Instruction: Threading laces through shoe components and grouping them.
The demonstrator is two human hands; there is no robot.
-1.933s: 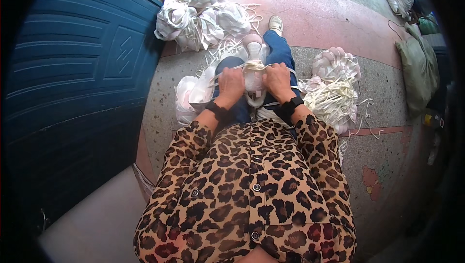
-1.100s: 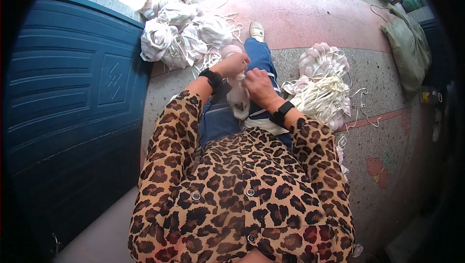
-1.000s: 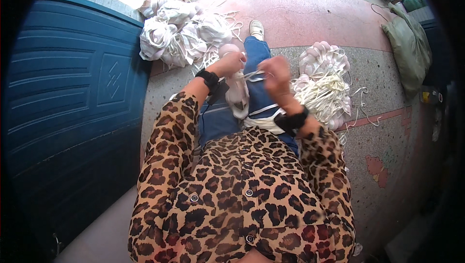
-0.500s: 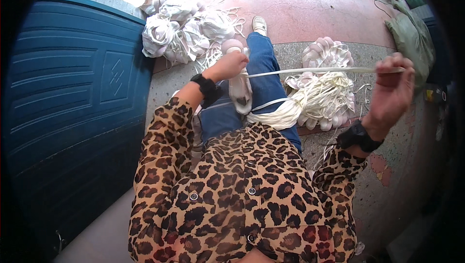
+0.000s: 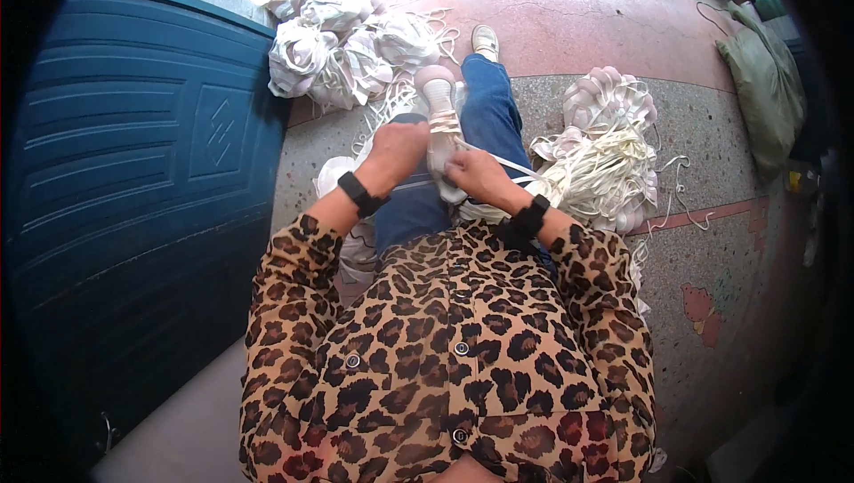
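The pale wound bundle (image 5: 442, 140) rests upright on the lap over blue jeans; the left hand (image 5: 398, 152) grasps its left side, and the right hand (image 5: 478, 173) pinches a cream strip against it. Loose cream strips (image 5: 598, 176) lie heaped right on speckled terrazzo floor (image 5: 712, 252). Finished white bundles (image 5: 342, 38) lie beside a blue panelled door (image 5: 124, 163).

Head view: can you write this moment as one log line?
left hand: on bundle | right hand: holds cord | loose cords: on floor by right leg
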